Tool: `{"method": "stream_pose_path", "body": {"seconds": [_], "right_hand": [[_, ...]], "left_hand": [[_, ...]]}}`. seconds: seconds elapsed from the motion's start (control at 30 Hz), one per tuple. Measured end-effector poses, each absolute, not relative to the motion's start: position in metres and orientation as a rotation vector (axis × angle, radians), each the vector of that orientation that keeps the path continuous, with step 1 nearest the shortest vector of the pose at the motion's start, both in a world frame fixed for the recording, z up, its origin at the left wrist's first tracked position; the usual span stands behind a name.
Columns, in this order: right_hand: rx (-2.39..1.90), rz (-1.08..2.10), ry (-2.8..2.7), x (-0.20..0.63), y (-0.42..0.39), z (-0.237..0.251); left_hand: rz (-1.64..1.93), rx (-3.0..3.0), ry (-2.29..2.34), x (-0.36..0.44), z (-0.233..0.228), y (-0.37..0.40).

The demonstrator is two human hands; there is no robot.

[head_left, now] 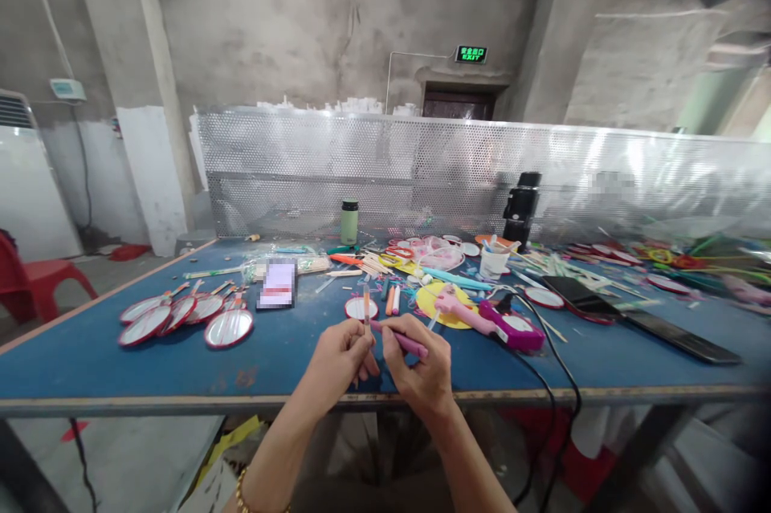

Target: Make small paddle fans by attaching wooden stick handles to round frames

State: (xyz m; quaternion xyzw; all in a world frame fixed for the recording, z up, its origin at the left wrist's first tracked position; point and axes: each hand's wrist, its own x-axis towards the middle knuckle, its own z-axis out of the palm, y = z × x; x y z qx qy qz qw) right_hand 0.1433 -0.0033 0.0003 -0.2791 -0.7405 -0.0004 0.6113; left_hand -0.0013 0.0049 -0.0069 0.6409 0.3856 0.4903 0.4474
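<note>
Near the table's front edge, my left hand [343, 356] pinches a thin flat stick [366, 306] with an orange band, held upright. A round white disc [352, 307] with a red rim appears right behind the stick; whether the two are joined I cannot tell. My right hand [418, 360] is closed around a pinkish-purple marker pen [413, 344]. The pen's tip points left and meets or nearly meets the stick by my left fingers. Just beyond my hands lie an orange marker [390, 300] and a white-bodied marker [396, 301].
Several red-rimmed discs on sticks [229, 327] lie at left, near a phone [277, 286]. A pink-and-purple glue gun [511, 326] with a black cable rests on the right by a yellow disc [449, 312]. Behind stand a green bottle [349, 222] and a white cup [494, 262].
</note>
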Motion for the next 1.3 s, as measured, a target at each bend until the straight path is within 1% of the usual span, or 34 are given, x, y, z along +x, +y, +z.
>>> {"method": "stream_pose_path", "body": {"seconds": [1.3], "right_hand": [[-0.677,-0.027,-1.665,0.1412,-0.0044,0.0037]], "left_hand": [[1.203,1.577,0.973,-0.0004,-0.0029,0.0022]]}}
